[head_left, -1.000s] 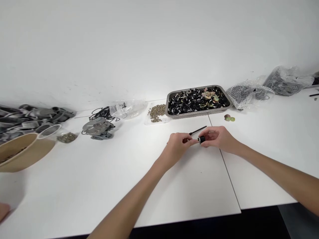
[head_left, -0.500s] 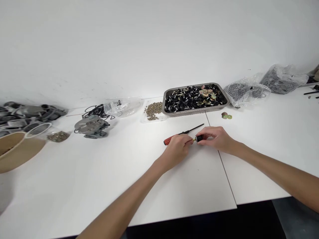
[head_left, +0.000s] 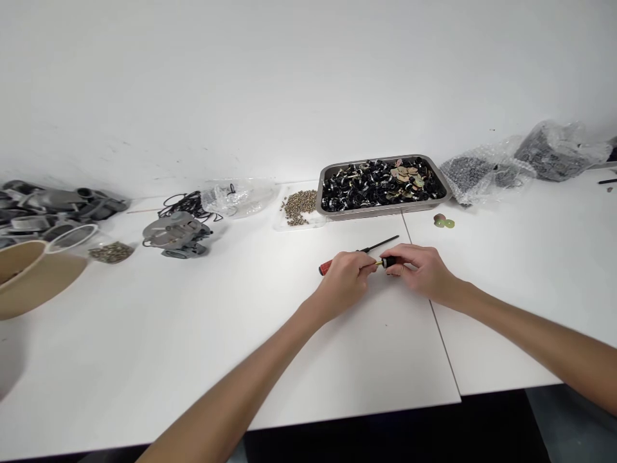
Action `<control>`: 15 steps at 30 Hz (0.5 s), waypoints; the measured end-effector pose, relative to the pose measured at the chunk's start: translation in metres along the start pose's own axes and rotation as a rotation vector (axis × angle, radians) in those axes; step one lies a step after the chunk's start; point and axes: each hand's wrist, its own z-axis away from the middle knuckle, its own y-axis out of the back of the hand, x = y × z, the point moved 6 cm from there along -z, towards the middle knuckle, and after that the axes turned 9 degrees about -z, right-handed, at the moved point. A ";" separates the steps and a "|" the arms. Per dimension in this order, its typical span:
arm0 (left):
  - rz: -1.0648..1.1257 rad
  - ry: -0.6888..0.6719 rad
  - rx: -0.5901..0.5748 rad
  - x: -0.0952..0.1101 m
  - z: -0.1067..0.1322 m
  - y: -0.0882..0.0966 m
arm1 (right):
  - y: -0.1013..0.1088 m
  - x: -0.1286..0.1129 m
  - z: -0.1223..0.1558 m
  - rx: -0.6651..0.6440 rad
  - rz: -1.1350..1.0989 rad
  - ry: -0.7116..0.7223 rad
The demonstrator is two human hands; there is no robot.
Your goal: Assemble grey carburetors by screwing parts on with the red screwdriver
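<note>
My right hand (head_left: pixel 427 270) pinches a small black cylindrical part (head_left: pixel 388 262) with a pale metal band at its left end. Closed beside it, my left hand (head_left: pixel 348 276) grips a thin brass-coloured metal piece (head_left: pixel 378 263) that meets that banded end. The fingers cover most of the brass piece, so its full shape is hidden. Just behind my left hand lies a screwdriver (head_left: pixel 326 267) with a red and black handle, its dark shaft pointing right. Several gold-green metal discs (head_left: pixel 444 221) lie beyond my right hand.
A metal tray (head_left: pixel 385 213) at the back holds black parts and metal discs. Left of it are small brass fittings (head_left: pixel 299 204) on plastic. Farther left sit a grey metal carburetor-like casting (head_left: pixel 177 234), black rings (head_left: pixel 183 204) and a beige tub (head_left: pixel 53 283). Bubble-wrapped bags (head_left: pixel 549 151) stand right.
Both hands keep hold of the black part and brass piece, with the right fingers slightly shifted around it. The whole view has moved a little.
</note>
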 end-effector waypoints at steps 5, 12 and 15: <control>-0.105 -0.125 0.070 0.008 0.004 -0.002 | -0.003 -0.004 0.004 0.017 0.063 0.032; -0.296 -0.246 0.110 0.010 0.006 -0.007 | -0.004 -0.005 0.004 0.037 0.101 0.074; -0.362 -0.287 0.123 0.011 0.006 -0.009 | -0.003 -0.006 0.002 0.037 0.097 0.100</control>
